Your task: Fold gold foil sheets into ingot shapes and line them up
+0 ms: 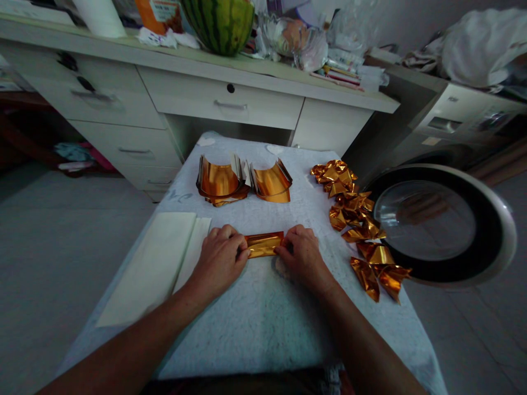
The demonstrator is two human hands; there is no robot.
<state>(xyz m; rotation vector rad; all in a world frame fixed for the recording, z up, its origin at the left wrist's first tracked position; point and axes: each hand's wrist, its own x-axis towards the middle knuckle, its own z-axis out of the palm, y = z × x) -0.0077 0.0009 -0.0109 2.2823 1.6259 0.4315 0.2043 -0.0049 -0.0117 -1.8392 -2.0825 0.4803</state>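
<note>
A narrow folded strip of shiny gold foil paper lies across the middle of the cloth-covered table. My left hand pinches its left end, the thumb along the near edge. At the opposite end my right hand grips the foil in the same way, fingers closed. Beyond my hands rest two curled stacks of gold foil sheets, the left stack and the right stack. Several folded gold foil pieces run in a row down the right side. White paper sheets lie beside my left forearm.
A pale patterned cloth covers the table. Behind it stands a white desk with drawers, bearing a watermelon and plastic bags. On the right, a washing machine's open round door reaches close to the table's edge.
</note>
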